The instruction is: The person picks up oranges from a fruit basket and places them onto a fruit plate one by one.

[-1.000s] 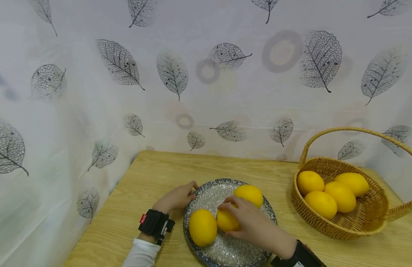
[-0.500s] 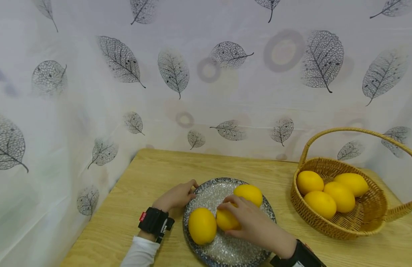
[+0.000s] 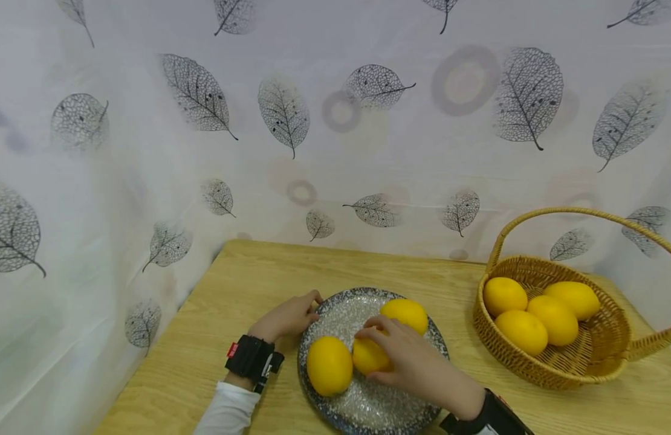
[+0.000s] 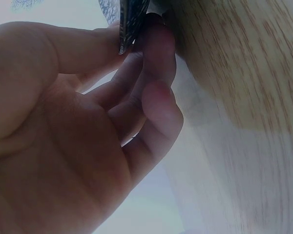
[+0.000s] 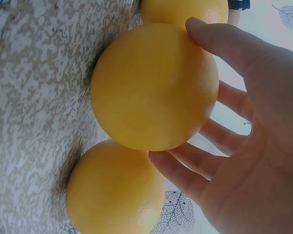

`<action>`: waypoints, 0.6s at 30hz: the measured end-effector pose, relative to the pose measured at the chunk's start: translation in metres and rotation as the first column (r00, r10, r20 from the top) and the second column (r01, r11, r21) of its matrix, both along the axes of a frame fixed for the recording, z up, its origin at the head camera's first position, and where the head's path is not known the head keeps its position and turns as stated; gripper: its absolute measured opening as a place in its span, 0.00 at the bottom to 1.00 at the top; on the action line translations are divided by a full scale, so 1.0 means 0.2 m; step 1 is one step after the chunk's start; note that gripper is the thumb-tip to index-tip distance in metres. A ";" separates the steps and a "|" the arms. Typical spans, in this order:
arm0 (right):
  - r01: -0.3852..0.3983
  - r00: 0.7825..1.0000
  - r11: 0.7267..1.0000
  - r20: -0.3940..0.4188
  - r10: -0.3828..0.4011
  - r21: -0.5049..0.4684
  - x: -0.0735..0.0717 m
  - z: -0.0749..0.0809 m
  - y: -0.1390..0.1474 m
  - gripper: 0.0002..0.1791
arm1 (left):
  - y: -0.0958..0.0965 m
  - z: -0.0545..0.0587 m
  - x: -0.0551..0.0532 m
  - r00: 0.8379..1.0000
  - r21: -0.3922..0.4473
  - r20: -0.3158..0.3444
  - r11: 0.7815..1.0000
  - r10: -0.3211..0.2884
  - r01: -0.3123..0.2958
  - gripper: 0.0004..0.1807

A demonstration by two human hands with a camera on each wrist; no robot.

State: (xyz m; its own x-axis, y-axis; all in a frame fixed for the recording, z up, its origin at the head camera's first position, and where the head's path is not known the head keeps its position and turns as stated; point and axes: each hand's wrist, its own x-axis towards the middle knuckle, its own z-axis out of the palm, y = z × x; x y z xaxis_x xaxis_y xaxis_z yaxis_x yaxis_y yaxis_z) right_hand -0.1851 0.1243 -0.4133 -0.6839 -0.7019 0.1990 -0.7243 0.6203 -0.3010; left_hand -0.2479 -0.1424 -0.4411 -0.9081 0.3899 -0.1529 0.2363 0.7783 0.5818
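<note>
Plain yellow fruits (image 3: 329, 367) on a speckled grey plate (image 3: 341, 317).
Right of the plate: golden-brown woven basket (image 3: 523, 367); beneath: counter (image 3: 270, 272) in yellowish wood grain; behind: whitish sheet (image 3: 390, 151) with black leaf prints (image 3: 526, 90) and grey rings (image 3: 439, 84).

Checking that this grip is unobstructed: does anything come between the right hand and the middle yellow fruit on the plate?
Nothing visible does: the right hand holds the middle yellow fruit directly, thumb and fingers on its surface. On the plate, the left fruit and far fruit sit close by, but neither comes between.
</note>
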 end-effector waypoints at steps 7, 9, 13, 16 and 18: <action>0.002 1.000 1.000 0.020 -0.002 0.016 0.00 0.03 -0.01 0.29 | 0.00 0.01 0.00 1.000 -0.004 -0.002 1.000 0.011 -0.011 0.13; 0.001 0.999 1.000 0.039 -0.002 0.018 0.01 0.04 -0.01 0.28 | 0.00 0.00 0.01 1.000 -0.004 -0.001 1.000 0.010 -0.010 0.14; 0.006 0.999 0.999 0.048 -0.008 0.032 0.01 0.04 -0.01 0.28 | 0.00 0.00 0.01 1.000 -0.002 -0.001 1.000 0.003 -0.003 0.14; 0.010 0.999 0.999 0.045 -0.012 0.039 0.01 0.04 -0.01 0.28 | 0.00 0.01 0.01 1.000 -0.003 -0.008 1.000 0.002 -0.002 0.14; 0.013 0.999 0.999 0.047 -0.015 0.042 0.01 0.04 -0.01 0.28 | 0.00 0.01 0.01 1.000 -0.004 -0.010 1.000 0.002 -0.002 0.14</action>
State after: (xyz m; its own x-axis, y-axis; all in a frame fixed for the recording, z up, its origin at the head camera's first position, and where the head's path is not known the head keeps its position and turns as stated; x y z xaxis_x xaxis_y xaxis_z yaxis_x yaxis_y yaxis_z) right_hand -0.1830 0.1221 -0.4053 -0.7014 -0.6994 0.1371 -0.7013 0.6428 -0.3082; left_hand -0.2457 -0.1426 -0.4394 -0.9102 0.3878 -0.1452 0.2408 0.7810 0.5762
